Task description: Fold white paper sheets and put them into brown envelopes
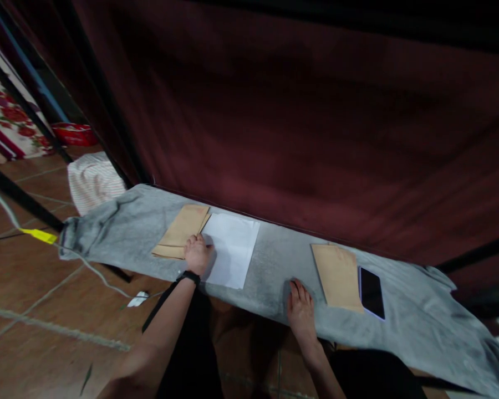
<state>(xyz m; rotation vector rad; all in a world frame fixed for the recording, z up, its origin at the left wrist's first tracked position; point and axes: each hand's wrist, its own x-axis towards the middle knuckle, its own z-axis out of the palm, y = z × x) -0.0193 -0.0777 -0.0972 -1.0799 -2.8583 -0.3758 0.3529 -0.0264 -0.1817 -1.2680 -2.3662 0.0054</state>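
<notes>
On the cloth-covered desk [419, 310], the left hand [197, 255] touches the right edge of a brown-paper stack [185, 224] — pinching or not, I cannot tell — beside white paper [232, 249]; well apart, the right hand [300, 310] lies loose at the front edge, gray cloth [274, 266] between it and the white paper.

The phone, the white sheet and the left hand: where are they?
Phone [371, 292], head view: middle of its dark screen.
White sheet [233, 249], head view: its bare middle.
Left hand [197, 256], head view: back of the hand.
</notes>
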